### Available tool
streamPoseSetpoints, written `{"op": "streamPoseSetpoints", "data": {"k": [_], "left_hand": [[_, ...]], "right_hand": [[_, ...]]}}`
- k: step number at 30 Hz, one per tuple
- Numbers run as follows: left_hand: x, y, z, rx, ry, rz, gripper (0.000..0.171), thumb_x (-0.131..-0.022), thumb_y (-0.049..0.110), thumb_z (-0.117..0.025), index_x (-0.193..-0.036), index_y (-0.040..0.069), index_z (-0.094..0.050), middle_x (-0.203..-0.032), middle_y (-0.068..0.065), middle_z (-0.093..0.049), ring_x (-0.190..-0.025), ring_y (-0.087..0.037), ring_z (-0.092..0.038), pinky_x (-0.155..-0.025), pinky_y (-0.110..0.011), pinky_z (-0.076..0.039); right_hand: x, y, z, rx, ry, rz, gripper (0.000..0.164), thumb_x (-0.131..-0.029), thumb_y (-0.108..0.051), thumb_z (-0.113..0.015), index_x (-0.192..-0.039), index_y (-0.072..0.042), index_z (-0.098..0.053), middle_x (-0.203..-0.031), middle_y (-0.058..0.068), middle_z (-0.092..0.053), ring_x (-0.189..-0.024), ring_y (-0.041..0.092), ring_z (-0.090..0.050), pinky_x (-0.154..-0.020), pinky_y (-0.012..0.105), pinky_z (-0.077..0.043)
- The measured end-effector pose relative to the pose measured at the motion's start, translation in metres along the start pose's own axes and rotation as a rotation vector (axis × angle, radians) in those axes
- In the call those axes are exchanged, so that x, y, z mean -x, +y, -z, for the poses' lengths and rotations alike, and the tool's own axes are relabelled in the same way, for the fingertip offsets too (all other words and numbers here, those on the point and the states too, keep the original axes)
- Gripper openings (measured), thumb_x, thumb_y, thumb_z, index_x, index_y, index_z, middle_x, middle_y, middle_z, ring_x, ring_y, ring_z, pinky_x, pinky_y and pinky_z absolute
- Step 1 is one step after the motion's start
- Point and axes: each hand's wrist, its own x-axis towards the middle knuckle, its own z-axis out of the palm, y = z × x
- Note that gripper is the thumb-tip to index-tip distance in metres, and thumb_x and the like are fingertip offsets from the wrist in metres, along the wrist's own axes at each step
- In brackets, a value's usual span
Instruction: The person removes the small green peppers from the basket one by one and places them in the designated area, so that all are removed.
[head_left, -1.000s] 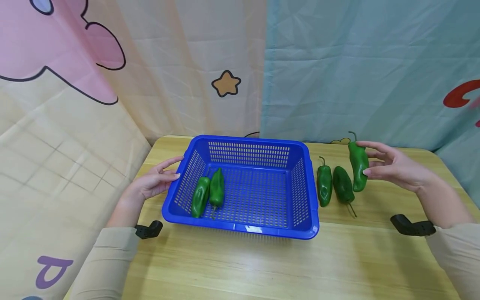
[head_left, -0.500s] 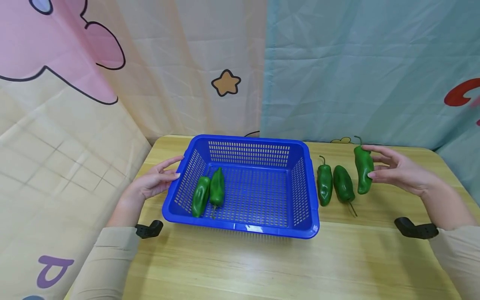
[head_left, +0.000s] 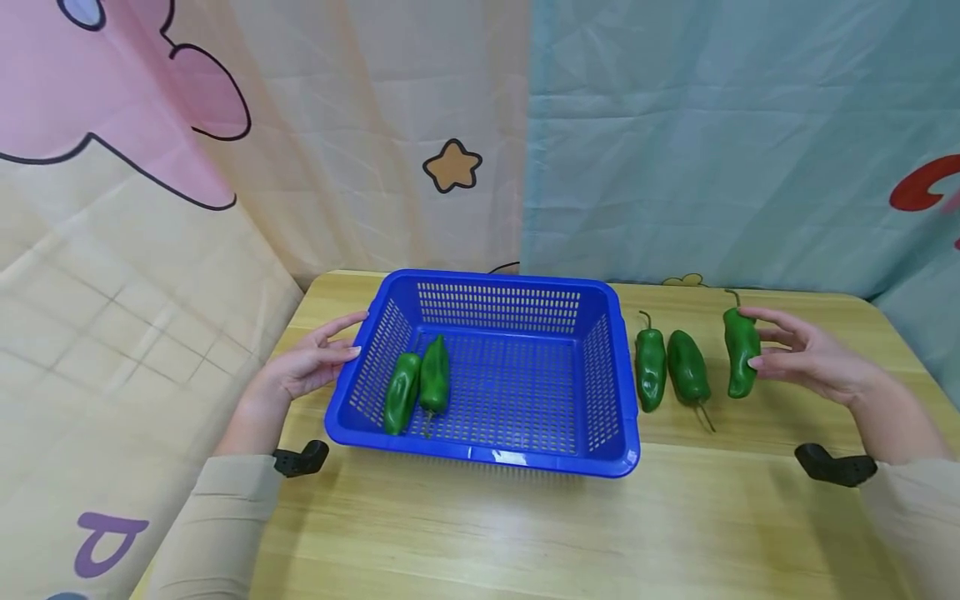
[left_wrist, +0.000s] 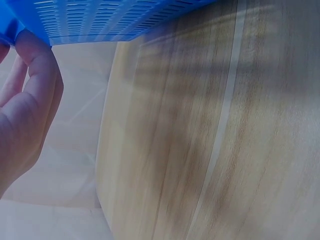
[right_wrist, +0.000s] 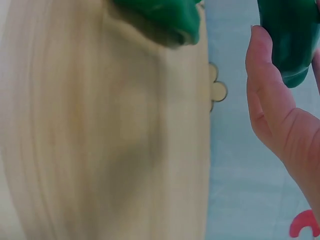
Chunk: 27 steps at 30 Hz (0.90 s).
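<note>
In the head view, my left hand [head_left: 311, 361] holds the left rim of a blue plastic basket [head_left: 480, 457] with thumb and fingertips. The left wrist view has its thumb and fingers [left_wrist: 35, 65] against the basket's edge. Inside the basket, toward its left side, lie two green peppers, one glossy [head_left: 402, 393] and one beside it [head_left: 434, 377]. My right hand [head_left: 813, 358] pinches a third green pepper [head_left: 742, 354] between thumb and fingers, its stem pointing away. In the right wrist view, that pepper [right_wrist: 290, 37] stands against the fingers; whether it touches the table cannot be told.
Right of the basket, two more green peppers lie on the wooden table [head_left: 480, 533]: one near the basket wall [head_left: 650, 371], another [head_left: 687, 367] with its stem toward me. A printed curtain [head_left: 675, 150] hangs behind the table and along its left side.
My right hand has moved right and slightly toward me with the pepper, away from the two on the table. The left hand and the basket have stayed put.
</note>
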Motion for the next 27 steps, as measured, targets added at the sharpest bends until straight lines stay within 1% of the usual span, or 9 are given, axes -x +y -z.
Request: {"op": "streamPoseSetpoints", "data": {"k": [5, 9, 11, 15, 18, 22, 27], "left_hand": [[-0.001, -0.003, 0.001, 0.012, -0.007, -0.007, 0.054, -0.094, -0.008, -0.042, -0.14, 0.017, -0.027, -0.105, -0.011, -0.063, -0.086, -0.02, -0.065, -0.075, -0.029, -0.055], [-0.002, -0.003, 0.002, 0.017, -0.004, -0.006, 0.055, -0.094, -0.009, -0.042, -0.141, 0.017, -0.026, -0.105, -0.011, -0.063, -0.086, -0.02, -0.065, -0.075, -0.03, -0.055], [-0.002, -0.003, 0.002, 0.025, -0.003, -0.004, 0.055, -0.094, -0.009, -0.042, -0.141, 0.017, -0.026, -0.105, -0.011, -0.063, -0.086, -0.02, -0.065, -0.075, -0.03, -0.055], [-0.002, -0.002, 0.002, 0.042, -0.004, -0.002, 0.055, -0.095, -0.009, -0.041, -0.14, 0.017, -0.026, -0.106, -0.011, -0.062, -0.086, -0.021, -0.065, -0.075, -0.03, -0.055], [-0.002, -0.002, 0.001, 0.045, -0.005, -0.007, 0.054, -0.094, -0.01, -0.041, -0.14, 0.016, -0.027, -0.106, -0.012, -0.062, -0.088, -0.02, -0.064, -0.076, -0.029, -0.055], [-0.002, -0.001, 0.001, 0.049, -0.005, -0.007, 0.055, -0.094, -0.01, -0.041, -0.139, 0.016, -0.027, -0.106, -0.012, -0.062, -0.088, -0.021, -0.065, -0.076, -0.029, -0.055], [-0.001, -0.002, 0.001, 0.046, -0.008, -0.004, 0.055, -0.094, -0.01, -0.04, -0.14, 0.017, -0.026, -0.107, -0.012, -0.061, -0.088, -0.021, -0.065, -0.077, -0.03, -0.055]], "right_hand": [[0.003, 0.01, 0.004, 0.013, 0.001, -0.02, 0.066, -0.089, 0.013, -0.047, -0.143, -0.022, -0.033, -0.125, 0.002, -0.029, -0.101, 0.012, -0.06, -0.079, 0.031, -0.054], [0.004, 0.017, 0.006, 0.054, 0.004, -0.035, 0.065, -0.09, 0.011, -0.048, -0.144, -0.022, -0.032, -0.125, 0.0, -0.03, -0.101, 0.011, -0.06, -0.078, 0.032, -0.054], [0.005, 0.022, 0.005, 0.075, 0.011, -0.046, 0.065, -0.09, 0.01, -0.048, -0.143, -0.023, -0.033, -0.126, 0.003, -0.027, -0.101, 0.01, -0.059, -0.078, 0.033, -0.054], [0.006, 0.031, 0.004, 0.094, 0.046, -0.082, 0.064, -0.089, 0.011, -0.049, -0.14, -0.026, -0.037, -0.131, 0.017, -0.016, -0.098, 0.01, -0.06, -0.077, 0.033, -0.055], [0.007, 0.036, 0.005, 0.106, 0.067, -0.093, 0.064, -0.089, 0.011, -0.049, -0.139, -0.027, -0.038, -0.132, 0.025, -0.009, -0.097, 0.01, -0.06, -0.076, 0.033, -0.055], [0.007, 0.042, 0.006, 0.122, 0.075, -0.093, 0.064, -0.089, 0.011, -0.05, -0.14, -0.026, -0.037, -0.132, 0.027, -0.01, -0.097, 0.008, -0.06, -0.076, 0.031, -0.055], [0.008, 0.048, 0.007, 0.072, 0.061, -0.096, 0.062, -0.09, 0.011, -0.049, -0.139, -0.026, -0.039, -0.13, 0.026, -0.012, -0.096, 0.012, -0.061, -0.077, 0.031, -0.055]]}}
